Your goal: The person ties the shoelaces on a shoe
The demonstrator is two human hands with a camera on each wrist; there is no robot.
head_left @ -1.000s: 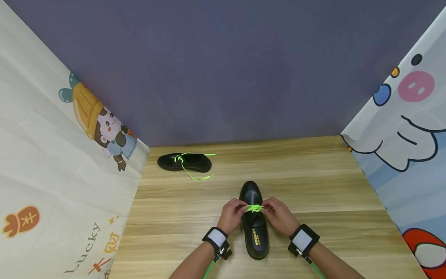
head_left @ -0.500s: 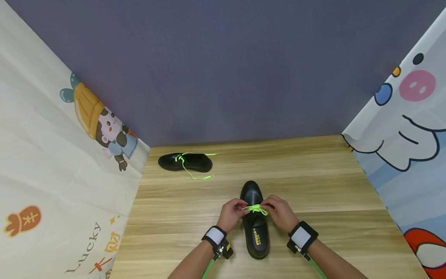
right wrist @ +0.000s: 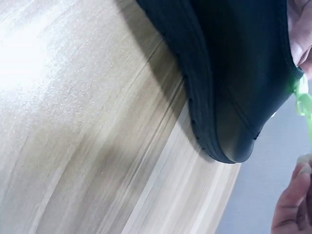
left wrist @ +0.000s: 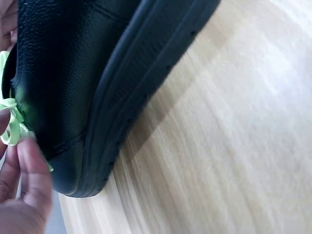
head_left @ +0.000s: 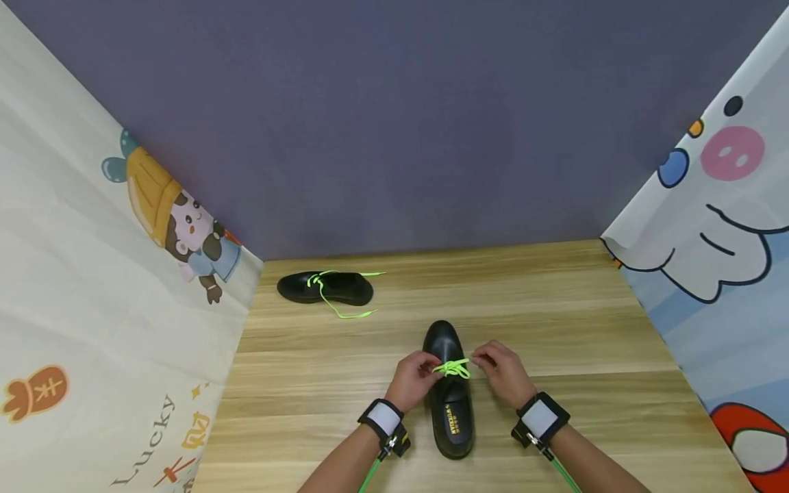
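A black leather shoe point(head_left: 453, 394) lies toe-away on the wooden surface, with a bright green shoelace point(head_left: 454, 368) knotted in a bow across its front. My left hand point(head_left: 409, 378) is at the shoe's left side. Its thumb and fingertips pinch a loop of the shoelace point(left wrist: 14, 131), as the left wrist view shows close up. To the right of the shoe, the curled fingertips of my right hand point(head_left: 502, 373) meet at the end of a straight strand. That strand runs toward the fingers in the right wrist view, partly cut off by the frame's edge.
Another black shoe point(head_left: 327, 287) lies sideways at the back left, its green lace ends trailing loose. Behind the wooden surface point(head_left: 555, 301) rises a dark grey-blue panel point(head_left: 394, 137). Printed cloths hang at the left point(head_left: 74, 239) and right point(head_left: 740, 274).
My right hand has drawn away to the right from the bow, and a green strand now stretches toward it. The left hand stays near the same spot at the lace. Both shoes stay put.
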